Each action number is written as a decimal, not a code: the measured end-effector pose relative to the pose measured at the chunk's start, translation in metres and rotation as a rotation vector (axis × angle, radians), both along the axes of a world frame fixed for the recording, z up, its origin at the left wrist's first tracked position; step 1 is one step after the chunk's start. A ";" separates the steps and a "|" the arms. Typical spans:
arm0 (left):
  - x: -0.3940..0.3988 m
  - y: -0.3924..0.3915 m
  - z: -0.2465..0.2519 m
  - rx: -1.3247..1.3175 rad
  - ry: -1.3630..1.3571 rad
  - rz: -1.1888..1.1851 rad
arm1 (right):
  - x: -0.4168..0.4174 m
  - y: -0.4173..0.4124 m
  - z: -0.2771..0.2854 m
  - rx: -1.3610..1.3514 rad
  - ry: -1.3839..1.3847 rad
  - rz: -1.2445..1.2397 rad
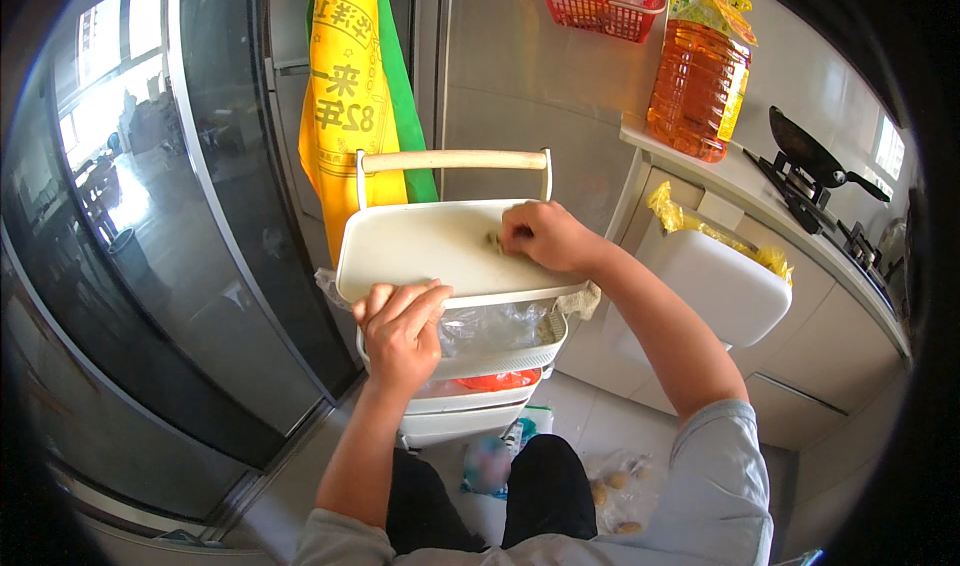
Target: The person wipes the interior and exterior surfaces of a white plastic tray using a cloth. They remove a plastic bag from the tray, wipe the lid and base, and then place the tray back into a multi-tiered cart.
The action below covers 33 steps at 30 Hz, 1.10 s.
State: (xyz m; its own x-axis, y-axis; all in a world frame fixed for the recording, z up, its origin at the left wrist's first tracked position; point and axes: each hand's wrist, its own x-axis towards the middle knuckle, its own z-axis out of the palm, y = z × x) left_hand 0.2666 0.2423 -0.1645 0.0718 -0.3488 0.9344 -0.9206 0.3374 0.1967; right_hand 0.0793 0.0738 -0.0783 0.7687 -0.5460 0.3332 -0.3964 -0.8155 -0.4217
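A white tiered storage trolley stands before me, its top tray (420, 243) bare over most of its surface. My left hand (405, 330) grips the tray's near rim, fingers over the edge. On the right part of the tray, my right hand (551, 237) is curled with bent fingers and slightly blurred. Small brownish-green scraps (493, 241) lie at its fingertips; whether the fingers pinch any is hidden. Behind the tray rises the trolley's wooden handle bar (454, 160). Clear plastic bags (487, 330) fill the basket below, and a red item (499, 381) shows in a lower tier.
A white waste bin (720, 288) with a yellow liner hangs on the cabinet at right. Above it, an oil jug (697, 90) stands on the counter near a black pan (802, 146). Glass sliding doors (247, 191) are at left. A bag of round brown produce (619, 483) lies on the floor.
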 end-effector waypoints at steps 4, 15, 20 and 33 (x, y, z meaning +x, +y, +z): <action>-0.002 -0.003 -0.001 -0.018 0.001 -0.034 | 0.026 -0.052 -0.002 -0.063 -0.015 -0.174; 0.001 0.001 -0.001 -0.011 0.006 -0.022 | 0.014 -0.001 -0.004 -0.008 -0.003 0.028; -0.004 -0.001 0.001 -0.003 0.014 -0.054 | 0.024 -0.031 -0.001 -0.065 0.013 -0.135; -0.002 0.000 -0.001 -0.030 0.003 -0.024 | -0.018 -0.003 0.009 -0.039 0.093 -0.089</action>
State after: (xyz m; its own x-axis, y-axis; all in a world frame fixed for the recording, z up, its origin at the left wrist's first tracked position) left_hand 0.2645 0.2425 -0.1651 0.0660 -0.3224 0.9443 -0.9115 0.3655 0.1885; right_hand 0.0616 0.0706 -0.0688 0.7460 -0.6017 0.2852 -0.5041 -0.7902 -0.3486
